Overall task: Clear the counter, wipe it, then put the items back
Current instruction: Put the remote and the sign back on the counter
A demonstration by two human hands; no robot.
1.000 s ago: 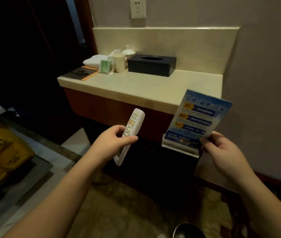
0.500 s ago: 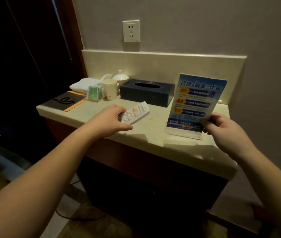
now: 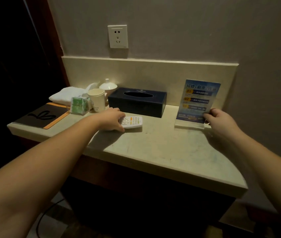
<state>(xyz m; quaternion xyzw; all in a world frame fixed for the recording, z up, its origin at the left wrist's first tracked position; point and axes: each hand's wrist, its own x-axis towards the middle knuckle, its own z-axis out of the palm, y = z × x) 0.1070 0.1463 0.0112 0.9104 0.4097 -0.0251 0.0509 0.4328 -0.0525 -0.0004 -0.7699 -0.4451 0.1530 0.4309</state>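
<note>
A white remote lies flat on the beige stone counter, just in front of a dark tissue box. My left hand grips the remote's near end, its fingers curled over it. At the right, a blue printed sign in a clear acrylic stand stands upright on the counter near the backsplash. My right hand pinches the sign's lower right corner.
At the back left sit a paper cup, a lidded white teacup, green packets, a folded white towel and a black folder with an orange edge. A wall socket is above the backsplash.
Both hands moved forward and set down what they carried: the remote now lies in front of the tissue box, and the sign stands farther back and right on the counter.
</note>
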